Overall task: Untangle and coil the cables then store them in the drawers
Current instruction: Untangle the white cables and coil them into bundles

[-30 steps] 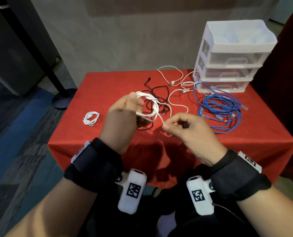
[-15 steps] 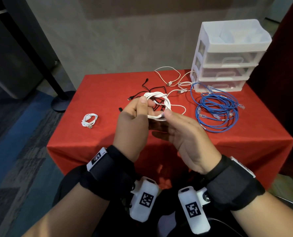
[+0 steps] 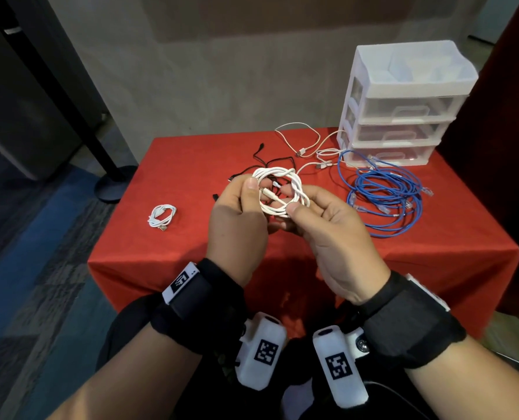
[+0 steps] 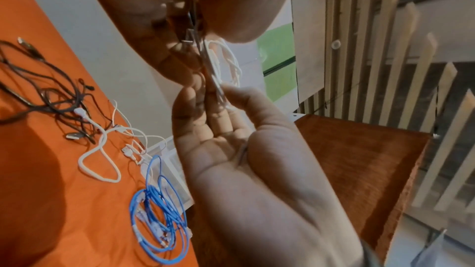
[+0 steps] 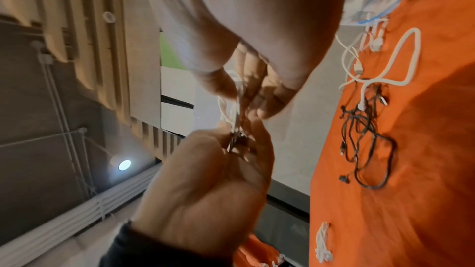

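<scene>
Both hands hold a white cable [image 3: 296, 181], wound into a small coil, in the air above the middle of the red table [image 3: 185, 165]. My left hand [image 3: 252, 192] grips the coil's left side, thumb on top. My right hand [image 3: 297, 210] pinches its lower right side. One white plug end lies across the ring. The left wrist view shows the coil [image 4: 227, 58] edge-on between both hands, as does the right wrist view [image 5: 232, 107]. A white three-drawer unit [image 3: 404, 110], its drawers closed, stands at the back right.
A loose blue cable [image 3: 385, 201] lies in front of the drawers. A tangled black cable [image 3: 278, 161] lies partly hidden behind my hands. Thin white cables [image 3: 308, 137] lie at the back. A small coiled white cable [image 3: 161, 216] sits at the left.
The right hand held the cable's free end out to the lower right. That end is now wound into the coil, and the right hand has closed in on the ring.
</scene>
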Demonstrator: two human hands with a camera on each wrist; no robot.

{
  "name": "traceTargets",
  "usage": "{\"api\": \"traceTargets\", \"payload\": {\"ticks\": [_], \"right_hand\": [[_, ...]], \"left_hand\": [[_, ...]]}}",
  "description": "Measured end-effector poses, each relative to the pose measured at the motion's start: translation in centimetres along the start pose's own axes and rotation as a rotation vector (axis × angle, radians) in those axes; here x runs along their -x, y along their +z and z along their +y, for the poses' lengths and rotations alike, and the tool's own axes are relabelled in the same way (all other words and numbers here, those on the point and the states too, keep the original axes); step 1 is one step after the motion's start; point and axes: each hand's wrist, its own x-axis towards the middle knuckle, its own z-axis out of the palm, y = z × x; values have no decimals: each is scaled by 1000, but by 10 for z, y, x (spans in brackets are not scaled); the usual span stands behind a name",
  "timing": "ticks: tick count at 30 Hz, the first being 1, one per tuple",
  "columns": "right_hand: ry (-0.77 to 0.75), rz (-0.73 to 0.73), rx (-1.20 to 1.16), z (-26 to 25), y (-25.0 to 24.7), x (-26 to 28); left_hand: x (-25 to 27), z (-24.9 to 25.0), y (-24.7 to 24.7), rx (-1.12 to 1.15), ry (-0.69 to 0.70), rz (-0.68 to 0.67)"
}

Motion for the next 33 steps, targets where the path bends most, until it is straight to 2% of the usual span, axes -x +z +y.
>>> {"api": "traceTargets", "payload": {"ticks": [4,9,11,15,18,20,21,24,25,27,30,33], "right_hand": [[83,-40,132,-7,-4,-4],[256,-158,113,-16,-10,-2],[283,-186,99,-18,-13,-3],[248,-138,73,-12,-13,-8],[223,-3,37,-8,-14,-13],[243,33,62,-7,-12,-14],[261,29,69,-7,-11,-14],[290,25,31,-6,-8,-13],[289,26,16,-5,-7,-13],[270,11,33,-3,-6,-12],[199,-29,80,1,-4,-8],[134,-27,94,1,-1,-7]], "left_hand": [[1,-5,-5,17,-48,-49],[-6,-1,-15,261,-397,-264],[-9,-1,-17,247,-429,-264],[-7,-1,-16,159,-306,-176],[3,-8,-15,53,-69,-207],[7,-18,-15,-64,65,-230],[8,-22,-15,-75,72,-188],[4,-26,-15,66,-63,-8],[3,-27,-16,87,-66,65],[0,-32,-20,-45,77,185],[-2,-34,-23,-308,294,166],[-3,-33,-23,-357,273,114]]}}
